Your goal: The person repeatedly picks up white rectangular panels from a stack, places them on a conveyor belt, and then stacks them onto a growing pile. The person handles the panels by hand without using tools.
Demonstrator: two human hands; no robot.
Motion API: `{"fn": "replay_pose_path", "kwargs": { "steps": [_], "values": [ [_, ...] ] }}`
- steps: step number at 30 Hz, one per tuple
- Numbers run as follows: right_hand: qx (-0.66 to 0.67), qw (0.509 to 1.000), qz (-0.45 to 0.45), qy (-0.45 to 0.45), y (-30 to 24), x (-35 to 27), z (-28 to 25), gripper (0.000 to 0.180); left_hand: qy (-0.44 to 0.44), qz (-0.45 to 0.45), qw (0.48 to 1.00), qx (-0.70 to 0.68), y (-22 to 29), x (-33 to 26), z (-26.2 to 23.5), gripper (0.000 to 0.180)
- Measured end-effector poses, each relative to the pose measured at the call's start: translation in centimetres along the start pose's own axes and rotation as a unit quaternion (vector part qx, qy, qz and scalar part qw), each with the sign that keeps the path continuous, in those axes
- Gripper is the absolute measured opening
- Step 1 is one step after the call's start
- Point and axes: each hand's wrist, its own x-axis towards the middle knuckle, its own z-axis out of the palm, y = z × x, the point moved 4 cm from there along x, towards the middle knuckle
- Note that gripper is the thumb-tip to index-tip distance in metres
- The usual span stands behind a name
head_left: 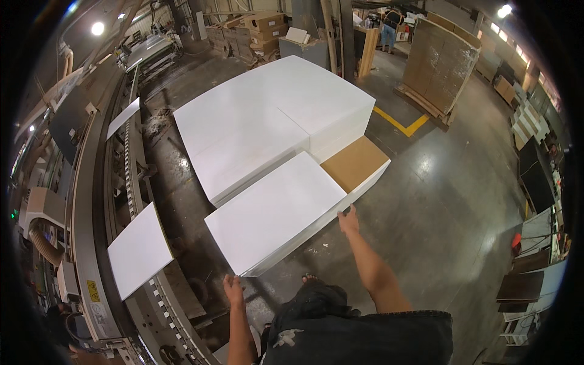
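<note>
A white rectangular panel [277,213] lies on top of a low stack in front of me, its near left corner pointing toward my left hand. Beside it on the right, a brown board face [356,163] shows on the same stack. My left hand [233,289] is at that near corner, its fingers raised and apart, not wrapped round anything. Along the stack's near side, my right hand [349,219] touches the edge with fingers and thumb outstretched. Behind stands a larger stack of white panels [267,115], touching or close to the low one.
At left runs a long machine with a roller conveyor [128,164]; a white panel [143,252] lies across it, a smaller one [125,117] farther along. A wrapped brown stack [439,67] stands back right near a yellow floor line [404,126]. Another person [390,29] is far off.
</note>
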Motion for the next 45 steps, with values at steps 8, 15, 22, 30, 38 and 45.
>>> {"fn": "replay_pose_path", "kwargs": {
  "steps": [8,15,22,30,38,45],
  "values": [
    [0.037,0.996,-0.031,-0.072,-2.5,6.6,-0.8,0.058,0.015,-0.035,0.999,0.034,-0.3,0.5,4.1,0.053],
    [0.024,0.998,-0.023,-0.046,0.2,2.3,-3.7,0.039,0.144,0.005,0.986,0.086,-2.5,-0.4,2.0,0.049],
    [-0.191,0.970,-0.032,-0.147,2.6,1.0,-9.3,0.060,0.189,-0.198,0.932,-0.240,-8.2,-7.4,0.0,0.022],
    [0.017,0.971,-0.111,-0.210,0.8,4.5,-2.0,0.072,0.130,-0.166,0.925,-0.315,-10.2,-14.0,-0.8,0.014],
    [0.103,0.932,-0.179,-0.296,6.0,-4.7,3.5,0.057,0.274,-0.028,0.916,-0.292,-8.4,-25.1,-12.0,0.018],
    [0.160,0.882,-0.176,-0.408,4.3,-24.9,8.7,0.053,0.535,0.001,0.810,-0.241,-13.3,-37.2,-27.1,0.028]
  ]
}}
